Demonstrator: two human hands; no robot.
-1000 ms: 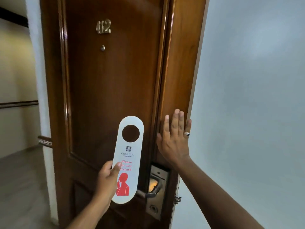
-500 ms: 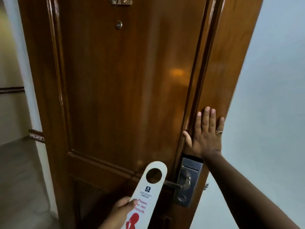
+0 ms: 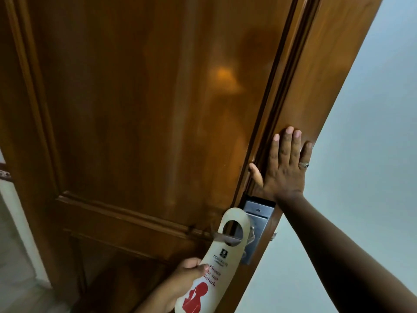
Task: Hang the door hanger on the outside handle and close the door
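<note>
Left hand (image 3: 191,274) is pinching the door hanger (image 3: 216,265) mid-card; right hand (image 3: 284,168), spread flat and empty, is bracing the door (image 3: 135,109). Hole should be kept being threaded fully along the handle (image 3: 222,237).

Both forearms are bare, with no sleeves, watch or bracelet in view. The right hand (image 3: 283,168) wears one ring (image 3: 303,164), a pale metal band with a small dark setting. The left hand (image 3: 189,276) shows no jewellery on its visible part.
</note>
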